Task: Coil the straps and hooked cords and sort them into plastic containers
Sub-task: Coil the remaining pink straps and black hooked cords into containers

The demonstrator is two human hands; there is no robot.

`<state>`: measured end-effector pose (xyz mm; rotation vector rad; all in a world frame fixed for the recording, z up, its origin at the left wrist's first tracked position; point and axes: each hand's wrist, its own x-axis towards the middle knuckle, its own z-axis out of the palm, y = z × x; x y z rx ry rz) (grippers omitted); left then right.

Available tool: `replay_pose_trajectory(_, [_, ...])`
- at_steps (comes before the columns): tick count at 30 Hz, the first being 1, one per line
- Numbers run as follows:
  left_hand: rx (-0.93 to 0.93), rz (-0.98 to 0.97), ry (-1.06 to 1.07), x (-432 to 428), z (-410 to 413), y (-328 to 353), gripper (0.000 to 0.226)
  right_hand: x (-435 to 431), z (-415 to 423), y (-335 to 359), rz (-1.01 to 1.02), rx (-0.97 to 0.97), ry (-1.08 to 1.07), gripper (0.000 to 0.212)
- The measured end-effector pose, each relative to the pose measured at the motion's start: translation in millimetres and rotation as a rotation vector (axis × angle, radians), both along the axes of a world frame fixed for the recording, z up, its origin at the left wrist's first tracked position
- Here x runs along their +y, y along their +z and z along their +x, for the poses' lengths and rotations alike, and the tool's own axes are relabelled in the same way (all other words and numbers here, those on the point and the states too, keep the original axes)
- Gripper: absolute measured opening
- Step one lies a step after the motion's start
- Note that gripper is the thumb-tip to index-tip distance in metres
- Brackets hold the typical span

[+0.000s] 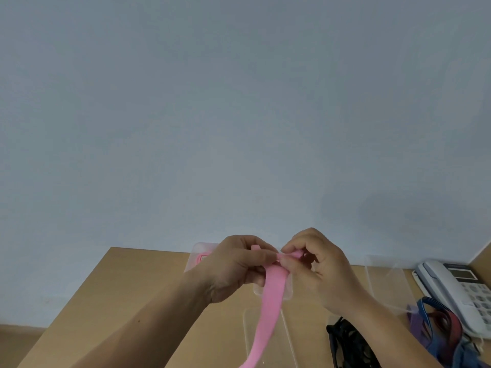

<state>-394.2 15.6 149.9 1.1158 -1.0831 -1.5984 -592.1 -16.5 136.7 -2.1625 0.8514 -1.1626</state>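
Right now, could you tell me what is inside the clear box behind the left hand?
A pink item shows inside the box near its left wall; the left hand hides the rest.

- The scene is lit evenly by soft, diffuse light; no source can be made out.
- The wall (239, 102) is rendered darker toward the upper corners, and a faint, soft-edged shadow is cast on it at the right.
- Fine detail is smeared throughout.
- A weak sheen is caught on the clear container (382, 277).
- The table (119, 288) is splayed toward the lower corners.
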Motion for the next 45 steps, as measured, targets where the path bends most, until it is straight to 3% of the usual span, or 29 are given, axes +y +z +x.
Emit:
replay_pose_trajectory(4, [-0.142, -0.175, 0.106, 0, -3, -2, 0.015, 0, 1, -2, 0.326, -0.104, 0.027, 0.023])
replay_pose_trajectory(8, [-0.246, -0.279, 0.178, 1, -4, -6, 0.009, 0, 4, -4, 0.371, -0.118, 0.039, 0.025])
replay_pose_trajectory(11, [-0.264, -0.299, 0.162, 5, -3, -6, 0.013, -1, 6, -6, 0.303, -0.126, -0.004, 0.006])
replay_pose_trajectory(14, [-0.280, -0.196, 0.128, 5, -1, -3, 0.028, -2, 8, -9, 0.241, -0.118, -0.046, 0.019])
replay_pose_trajectory(20, [-0.349, -0.091, -0.023, 2, 6, 0, 0.027, 0, 12, -14, 0.203, -0.118, -0.067, 0.021])
replay_pose_trajectory(23, [-0.242, -0.075, -0.021, 1, 7, -1, 0.027, 3, 15, -11, 0.141, -0.131, -0.044, 0.021])
replay_pose_trajectory(27, [-0.017, 0.034, -0.042, 1, 7, 0, 0.038, 1, 14, -10, -0.100, -0.014, -0.063, 0.018])
replay_pose_trajectory(32, [0.095, 0.108, -0.071, 1, 8, 1, 0.046, -4, 8, -17, -0.351, 0.113, -0.092, 0.006])
replay_pose_trajectory(36, [0.117, 0.099, -0.008, 1, 5, 0, 0.016, -7, 7, -21, -0.454, 0.116, -0.056, 0.009])
replay_pose_trajectory(38, [0.128, 0.087, 0.034, 1, 3, -1, 0.014, -6, 6, -23, -0.366, 0.084, -0.021, 0.013])
replay_pose_trajectory(40, [0.098, 0.047, 0.060, 1, 2, -4, 0.018, -2, 4, -20, -0.099, -0.018, 0.053, 0.016])
replay_pose_trajectory(42, [-0.006, -0.025, 0.080, 1, 2, -5, 0.019, 2, 5, -15, 0.183, -0.125, 0.087, 0.024])
replay_pose_trajectory(45, [-0.135, -0.145, 0.105, -1, 1, -6, 0.020, 0, 7, -8, 0.384, -0.121, 0.051, 0.026])
